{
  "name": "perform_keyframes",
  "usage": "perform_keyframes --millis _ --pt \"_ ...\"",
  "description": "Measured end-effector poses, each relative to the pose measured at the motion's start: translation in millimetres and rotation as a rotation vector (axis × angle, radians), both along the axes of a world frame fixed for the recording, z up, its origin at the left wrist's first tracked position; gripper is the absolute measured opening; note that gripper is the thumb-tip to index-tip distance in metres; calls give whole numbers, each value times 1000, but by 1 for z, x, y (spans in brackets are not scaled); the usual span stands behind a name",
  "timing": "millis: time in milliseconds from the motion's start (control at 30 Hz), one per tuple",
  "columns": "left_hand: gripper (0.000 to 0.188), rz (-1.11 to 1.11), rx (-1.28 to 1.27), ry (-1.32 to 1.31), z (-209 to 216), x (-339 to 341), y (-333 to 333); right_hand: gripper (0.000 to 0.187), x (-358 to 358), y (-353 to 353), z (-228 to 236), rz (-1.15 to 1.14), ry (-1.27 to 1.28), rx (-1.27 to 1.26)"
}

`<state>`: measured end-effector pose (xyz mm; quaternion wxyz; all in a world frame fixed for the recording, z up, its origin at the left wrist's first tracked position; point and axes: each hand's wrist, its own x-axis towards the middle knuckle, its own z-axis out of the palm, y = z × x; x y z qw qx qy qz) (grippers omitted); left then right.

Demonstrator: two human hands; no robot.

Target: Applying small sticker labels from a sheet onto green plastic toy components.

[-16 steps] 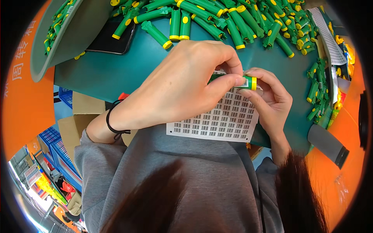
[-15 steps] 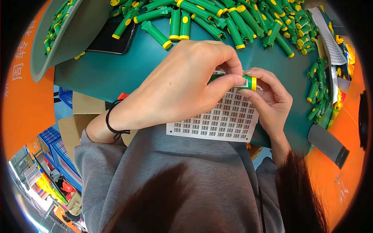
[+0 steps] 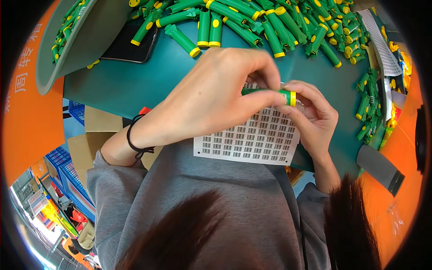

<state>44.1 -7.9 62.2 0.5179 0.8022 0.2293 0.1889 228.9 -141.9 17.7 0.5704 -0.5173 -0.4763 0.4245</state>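
Observation:
Both of my hands meet over the table around one green plastic tube (image 3: 285, 95) with a yellow end cap. My left hand (image 3: 220, 92) comes across from the left with its fingers curled and its thumb laid along the tube, slightly blurred. At the capped end, my right hand (image 3: 316, 110) grips the tube between thumb and fingers. Much of the tube is hidden behind my left thumb and fingers. Beneath the hands lies a white sheet of small barcode stickers (image 3: 265, 137), reaching over the table's near edge.
Several similar green tubes (image 3: 279, 27) are heaped at the far side, with more at the right (image 3: 369, 99). A grey bin (image 3: 96, 40) holding tubes and a dark phone (image 3: 128, 47) are far left. Another sticker sheet (image 3: 380, 42) lies far right; a grey strap-like piece (image 3: 380, 170) sits near right.
My left thumb has slid along the tube and now covers the white barcode label that showed beside it before. My right hand stays nearly in place.

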Motion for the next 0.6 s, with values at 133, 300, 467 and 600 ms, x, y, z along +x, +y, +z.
perform_keyframes --millis 133,300,467,600 --pt "23 -119 -375 215 2 2 9 40 5 -1 -4 75 58 52" --pt "27 -150 -496 87 -16 -1 -2 43 3 6 -7 83 42 81" --pt "23 291 773 -40 3 -71 62 31 36 23 11 -313 -202 -98" --pt "29 1174 1233 137 70 -137 124 39 75 56 6 -555 -655 -141"
